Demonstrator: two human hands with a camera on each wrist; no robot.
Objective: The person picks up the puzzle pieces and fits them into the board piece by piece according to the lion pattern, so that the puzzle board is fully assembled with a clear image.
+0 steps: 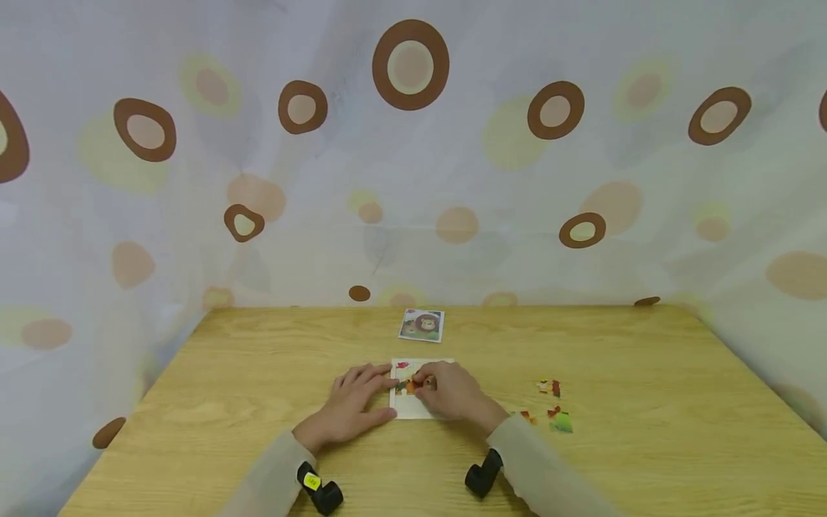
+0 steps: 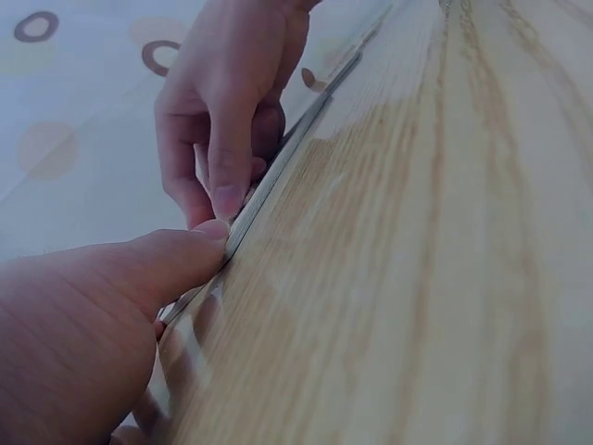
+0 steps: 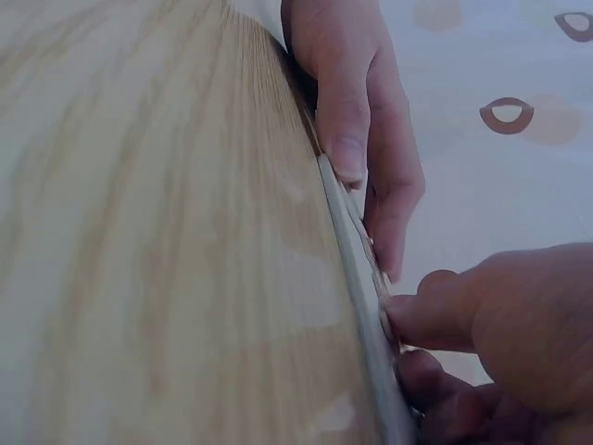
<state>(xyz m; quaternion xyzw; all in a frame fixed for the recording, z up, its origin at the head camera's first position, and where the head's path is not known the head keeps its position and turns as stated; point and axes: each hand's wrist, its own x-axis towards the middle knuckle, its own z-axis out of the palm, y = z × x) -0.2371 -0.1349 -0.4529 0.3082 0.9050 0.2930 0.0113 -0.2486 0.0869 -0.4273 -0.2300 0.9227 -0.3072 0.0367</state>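
Observation:
A thin white puzzle board point(image 1: 413, 411) lies flat on the table, with colourful puzzle pieces point(image 1: 405, 388) in its left part. My left hand point(image 1: 350, 403) rests at the board's left edge, fingers extended; its thumb touches the near corner. Over the board's right side, my right hand point(image 1: 457, 391) pinches a puzzle piece between thumb and fingers, at the surface; the fingers cover most of that piece. From the side, the right wrist view shows the board's edge point(image 3: 347, 236) between the thumbs of both hands.
Several loose puzzle pieces point(image 1: 559, 421) lie right of the board, some near the right forearm. A square picture card with a lion point(image 1: 421, 326) lies behind the board on the wooden table point(image 1: 271, 373). A spotted cloth point(image 1: 491, 266) hangs behind the table.

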